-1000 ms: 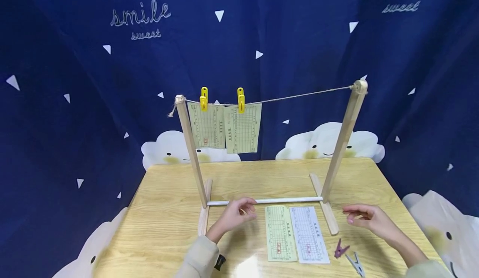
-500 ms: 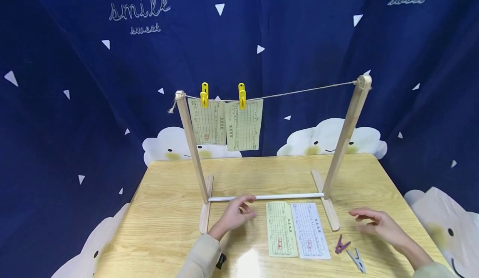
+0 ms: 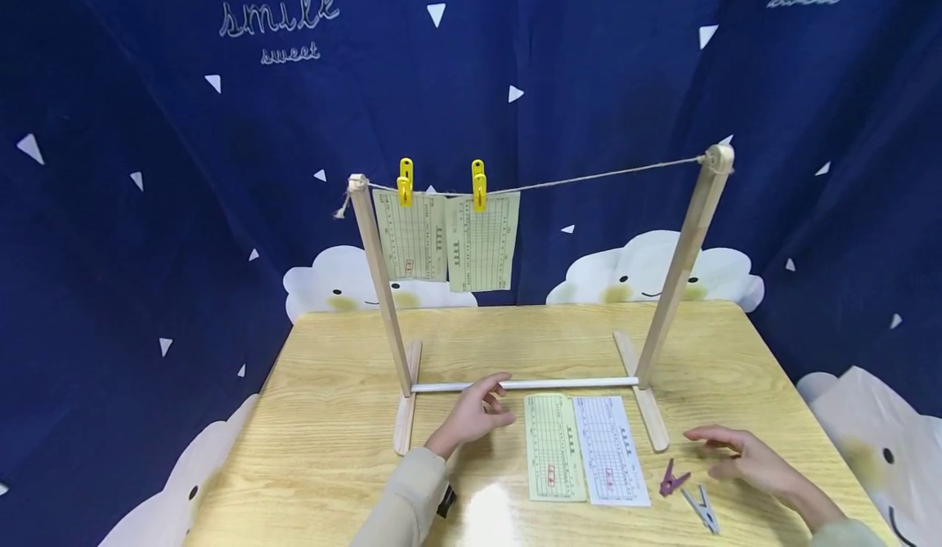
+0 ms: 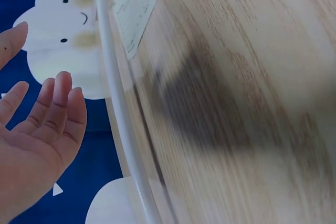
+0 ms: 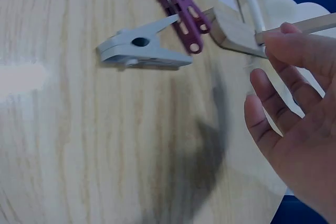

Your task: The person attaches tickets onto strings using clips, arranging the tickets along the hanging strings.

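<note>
My left hand (image 3: pixel 474 414) hovers over the table just left of a yellow-green printed slip (image 3: pixel 553 449), fingers relaxed and holding nothing. Beside that slip lies a white printed slip (image 3: pixel 609 449). My right hand (image 3: pixel 752 461) is above the table at the right, loosely bent and without anything in it. Just left of it lie a purple clothespin (image 3: pixel 671 478) and a grey clothespin (image 3: pixel 702 509), both large in the right wrist view. Two yellow clothespins, one at the left (image 3: pixel 405 182) and one at the right (image 3: pixel 479 186), fix two more yellow-green slips (image 3: pixel 482 244) to a string.
The string (image 3: pixel 589 177) runs between two wooden posts, the right post (image 3: pixel 680 269) standing near my right hand. A white rod (image 3: pixel 559 383) joins their feet low over the table (image 3: pixel 316 416). Behind hangs a dark blue curtain (image 3: pixel 603 81) with clouds.
My right hand has shifted a little to the right and down, away from the right post's foot. The left hand stays nearly in place. The head view has tilted slightly downward.
</note>
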Available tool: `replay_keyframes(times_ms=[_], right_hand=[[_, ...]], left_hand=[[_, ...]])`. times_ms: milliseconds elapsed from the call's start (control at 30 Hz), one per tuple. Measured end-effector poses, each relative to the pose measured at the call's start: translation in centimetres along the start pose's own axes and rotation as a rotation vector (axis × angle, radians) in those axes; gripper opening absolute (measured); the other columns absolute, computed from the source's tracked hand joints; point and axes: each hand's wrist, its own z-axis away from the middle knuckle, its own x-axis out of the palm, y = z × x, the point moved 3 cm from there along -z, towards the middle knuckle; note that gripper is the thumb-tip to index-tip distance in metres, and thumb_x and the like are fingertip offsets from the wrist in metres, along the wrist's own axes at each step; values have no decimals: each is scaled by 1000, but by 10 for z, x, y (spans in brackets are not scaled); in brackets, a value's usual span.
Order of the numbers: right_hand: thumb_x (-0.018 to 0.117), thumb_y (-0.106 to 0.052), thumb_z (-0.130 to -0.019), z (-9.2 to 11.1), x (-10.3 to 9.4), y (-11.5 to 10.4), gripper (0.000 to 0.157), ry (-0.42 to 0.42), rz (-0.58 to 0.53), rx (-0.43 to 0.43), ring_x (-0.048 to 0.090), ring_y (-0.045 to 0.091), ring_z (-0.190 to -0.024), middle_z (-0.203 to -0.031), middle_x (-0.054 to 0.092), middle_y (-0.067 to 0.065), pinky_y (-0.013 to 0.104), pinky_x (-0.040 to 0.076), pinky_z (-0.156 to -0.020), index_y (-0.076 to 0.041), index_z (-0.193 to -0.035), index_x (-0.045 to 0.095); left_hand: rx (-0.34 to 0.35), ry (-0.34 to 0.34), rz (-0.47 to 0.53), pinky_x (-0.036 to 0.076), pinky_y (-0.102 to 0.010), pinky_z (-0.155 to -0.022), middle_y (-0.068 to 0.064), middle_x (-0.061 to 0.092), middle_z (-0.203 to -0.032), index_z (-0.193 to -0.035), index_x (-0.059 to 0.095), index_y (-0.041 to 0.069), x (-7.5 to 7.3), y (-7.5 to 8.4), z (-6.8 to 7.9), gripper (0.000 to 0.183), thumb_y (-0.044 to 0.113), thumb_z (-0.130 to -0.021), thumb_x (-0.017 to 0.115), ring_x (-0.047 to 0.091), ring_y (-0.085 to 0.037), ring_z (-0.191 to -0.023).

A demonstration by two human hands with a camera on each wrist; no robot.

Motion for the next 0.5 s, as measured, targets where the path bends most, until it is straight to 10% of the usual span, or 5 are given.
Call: replay_keyframes(times_ms=[500], right_hand=[[60, 13, -73, 8, 11, 24, 49, -67, -170, -33, 56, 9, -80, -110, 60, -13, 22, 48, -67, 2, -120, 55]], left_hand=[[-62, -51, 55, 47, -20, -60, -25, 54, -97, -126, 48, -3, 24, -25, -12, 58, 1, -73, 72, 55, -12, -68]])
